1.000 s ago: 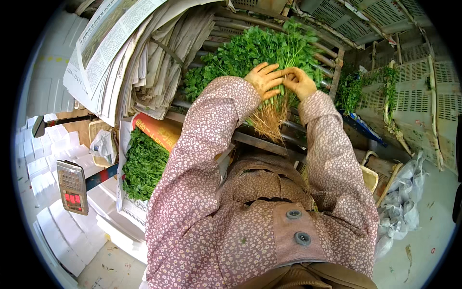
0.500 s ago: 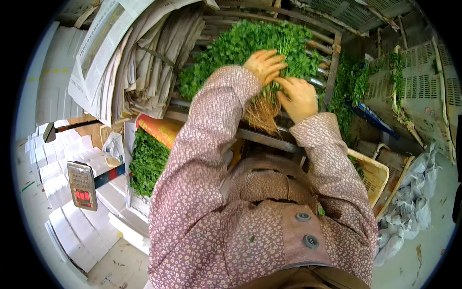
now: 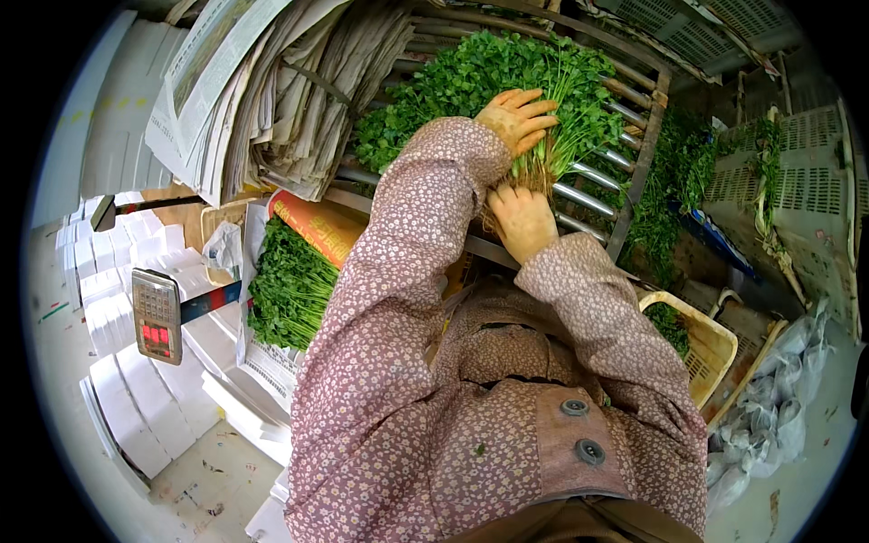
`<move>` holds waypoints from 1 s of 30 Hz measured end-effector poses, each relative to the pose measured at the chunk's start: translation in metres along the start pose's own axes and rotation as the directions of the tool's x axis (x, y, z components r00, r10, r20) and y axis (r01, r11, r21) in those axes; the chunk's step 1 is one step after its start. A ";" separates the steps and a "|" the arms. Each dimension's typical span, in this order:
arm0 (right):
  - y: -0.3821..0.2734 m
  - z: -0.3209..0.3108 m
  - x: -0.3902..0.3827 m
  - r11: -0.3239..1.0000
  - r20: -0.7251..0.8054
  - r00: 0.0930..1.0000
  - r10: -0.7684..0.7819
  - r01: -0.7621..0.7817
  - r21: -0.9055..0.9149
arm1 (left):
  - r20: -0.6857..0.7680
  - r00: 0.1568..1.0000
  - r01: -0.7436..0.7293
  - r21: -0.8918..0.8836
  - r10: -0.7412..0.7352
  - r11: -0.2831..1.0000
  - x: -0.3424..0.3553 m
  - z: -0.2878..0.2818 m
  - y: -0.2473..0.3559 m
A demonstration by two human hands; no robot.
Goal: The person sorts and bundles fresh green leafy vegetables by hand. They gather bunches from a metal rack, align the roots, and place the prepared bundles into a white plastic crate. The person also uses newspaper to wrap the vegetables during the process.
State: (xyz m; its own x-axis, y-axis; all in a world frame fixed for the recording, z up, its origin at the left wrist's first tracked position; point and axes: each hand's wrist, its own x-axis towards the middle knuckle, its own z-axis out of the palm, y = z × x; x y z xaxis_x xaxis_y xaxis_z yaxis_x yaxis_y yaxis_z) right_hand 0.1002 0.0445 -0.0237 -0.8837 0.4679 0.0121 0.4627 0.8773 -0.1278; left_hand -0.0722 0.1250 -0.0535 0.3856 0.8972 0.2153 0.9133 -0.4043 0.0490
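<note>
A big pile of leafy green herbs [image 3: 471,81] lies on a slatted metal rack [image 3: 597,195] in front of me. My left hand [image 3: 518,118] reaches over from the left and closes its fingers across the stalks of one herb bunch [image 3: 579,127]. Just below it, my right hand [image 3: 520,222] grips the pale root end of the same bunch [image 3: 541,179]. Both arms wear a pink flowered sleeve.
Stacked newspapers [image 3: 272,100] sit at the upper left. A second heap of greens [image 3: 290,290] lies lower left, beside a digital scale [image 3: 156,315] and white foam boxes [image 3: 127,398]. A yellow basket [image 3: 706,348], perforated crates [image 3: 806,172] and filled plastic bags [image 3: 778,425] stand to the right.
My right hand has slid down from the leafy tops to the root end of the bunch. My left hand stays on the stalks.
</note>
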 end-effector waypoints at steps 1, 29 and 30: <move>-0.002 0.000 -0.014 0.999 0.021 0.999 -0.039 0.038 0.016 | -0.003 1.000 -0.008 0.010 0.008 1.000 -0.002 0.000 -0.002; 0.057 -0.032 -0.045 0.686 0.018 0.844 0.536 -0.448 0.574 | 0.046 0.999 0.003 0.046 -0.005 0.999 -0.005 -0.004 -0.002; 0.063 -0.033 -0.031 0.739 -0.080 0.844 0.531 -0.414 0.532 | 0.044 0.999 0.003 0.058 -0.006 0.998 -0.006 -0.004 -0.003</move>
State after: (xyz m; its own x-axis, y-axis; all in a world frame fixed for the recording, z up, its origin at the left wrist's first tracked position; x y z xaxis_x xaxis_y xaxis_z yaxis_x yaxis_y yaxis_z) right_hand 0.1590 0.0890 0.0001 -0.4944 0.8690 0.0220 0.6702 0.3972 -0.6269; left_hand -0.0771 0.1203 -0.0510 0.3859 0.9063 0.1721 0.9205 -0.3906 -0.0069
